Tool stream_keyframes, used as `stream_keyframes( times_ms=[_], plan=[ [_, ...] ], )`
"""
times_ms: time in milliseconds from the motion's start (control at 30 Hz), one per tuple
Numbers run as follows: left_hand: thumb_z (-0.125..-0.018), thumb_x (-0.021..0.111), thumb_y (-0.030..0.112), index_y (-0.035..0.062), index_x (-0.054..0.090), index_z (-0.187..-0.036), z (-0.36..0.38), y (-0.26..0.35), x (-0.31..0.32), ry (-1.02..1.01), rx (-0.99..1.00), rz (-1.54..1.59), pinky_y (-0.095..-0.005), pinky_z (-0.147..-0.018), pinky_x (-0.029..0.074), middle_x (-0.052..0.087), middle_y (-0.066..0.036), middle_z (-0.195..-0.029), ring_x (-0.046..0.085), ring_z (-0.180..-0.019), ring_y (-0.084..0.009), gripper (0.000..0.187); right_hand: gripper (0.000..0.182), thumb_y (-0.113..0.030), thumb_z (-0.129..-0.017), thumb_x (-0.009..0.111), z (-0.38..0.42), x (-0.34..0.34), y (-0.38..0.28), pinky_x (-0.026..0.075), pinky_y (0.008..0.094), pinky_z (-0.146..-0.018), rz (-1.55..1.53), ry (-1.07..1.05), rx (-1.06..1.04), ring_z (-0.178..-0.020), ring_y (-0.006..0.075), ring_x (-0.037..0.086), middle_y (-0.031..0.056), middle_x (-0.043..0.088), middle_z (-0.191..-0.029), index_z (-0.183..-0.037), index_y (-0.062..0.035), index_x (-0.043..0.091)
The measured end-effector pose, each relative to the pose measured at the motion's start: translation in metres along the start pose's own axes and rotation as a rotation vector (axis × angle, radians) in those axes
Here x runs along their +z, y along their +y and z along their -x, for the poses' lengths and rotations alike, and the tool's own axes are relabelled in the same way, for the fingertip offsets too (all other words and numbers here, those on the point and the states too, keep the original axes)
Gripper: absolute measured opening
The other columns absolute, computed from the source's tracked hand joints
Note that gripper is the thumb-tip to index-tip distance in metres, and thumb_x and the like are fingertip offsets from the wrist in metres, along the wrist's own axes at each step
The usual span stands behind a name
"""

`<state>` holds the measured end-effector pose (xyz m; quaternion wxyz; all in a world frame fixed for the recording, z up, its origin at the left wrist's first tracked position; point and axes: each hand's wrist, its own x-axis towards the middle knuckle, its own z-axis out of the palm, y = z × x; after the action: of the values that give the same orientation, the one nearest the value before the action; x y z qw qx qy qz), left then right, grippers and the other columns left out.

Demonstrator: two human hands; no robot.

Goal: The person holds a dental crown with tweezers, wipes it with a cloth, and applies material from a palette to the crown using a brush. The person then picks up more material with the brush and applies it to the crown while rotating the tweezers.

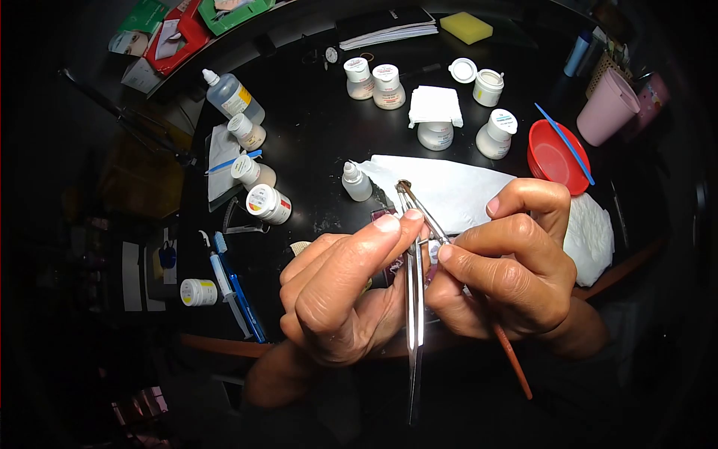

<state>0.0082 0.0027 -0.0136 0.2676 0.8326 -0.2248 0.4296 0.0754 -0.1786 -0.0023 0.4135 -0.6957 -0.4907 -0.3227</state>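
My left hand [348,288] is closed around silver metal tweezers [413,314], whose long shanks run down below the fingers. Pinched in my right hand [516,269] is a thin paintbrush [511,361] with a reddish-brown handle and a metal ferrule. The brush end meets the tweezer tips at a small dark piece [404,185], too small to make out. Behind them lies a white paper towel [441,179] on the black table. A small white dropper bottle [357,182] stands just left of the tips.
Several white powder jars [389,86] stand at the back and left. A red bowl [550,161] with a blue stick [566,144] across it is at right, near a pink cup [607,108]. Blue-handled brushes [243,299] lie left. A yellow sponge [467,28] sits behind.
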Motion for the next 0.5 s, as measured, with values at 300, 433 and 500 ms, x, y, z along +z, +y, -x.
stream_keyframes(
  times_ms=[300, 433, 500],
  plan=[
    [-0.083, 0.083, -0.003, -0.0051, 0.029, -0.134, -0.001, -0.001, 0.0009, 0.01, 0.023, -0.009, -0.0204, -0.075, 0.059, 0.074, -0.021, -0.105, 0.077, -0.083, -0.0206, 0.074, 0.031, -0.005, -0.062, 0.081, 0.0, 0.0009, 0.0006, 0.042, 0.0341, -0.078, 0.008, 0.011, 0.004, -0.089, 0.0241, 0.051, -0.0018, 0.063, -0.079, -0.091, -0.0105, 0.072],
    [-0.083, 0.083, -0.004, -0.0051, 0.029, -0.134, 0.0006, -0.0017, 0.0022, 0.022, 0.025, -0.01, -0.0207, -0.075, 0.059, 0.074, -0.021, -0.105, 0.077, -0.084, -0.0207, 0.074, 0.03, -0.006, -0.063, 0.082, 0.0006, 0.0012, 0.0007, 0.042, 0.0339, -0.078, 0.0, 0.016, 0.011, -0.089, 0.024, 0.051, -0.0017, 0.064, -0.079, -0.091, -0.0104, 0.072],
    [-0.083, 0.083, -0.004, -0.005, 0.029, -0.134, 0.0006, -0.0013, 0.0018, 0.017, 0.022, -0.014, -0.0209, -0.075, 0.059, 0.074, -0.022, -0.105, 0.077, -0.084, -0.0208, 0.074, 0.03, -0.006, -0.063, 0.082, 0.0001, 0.0003, 0.0002, 0.042, 0.0338, -0.078, -0.005, 0.011, 0.017, -0.089, 0.024, 0.051, -0.0017, 0.064, -0.078, -0.091, -0.0103, 0.072]
  ],
)
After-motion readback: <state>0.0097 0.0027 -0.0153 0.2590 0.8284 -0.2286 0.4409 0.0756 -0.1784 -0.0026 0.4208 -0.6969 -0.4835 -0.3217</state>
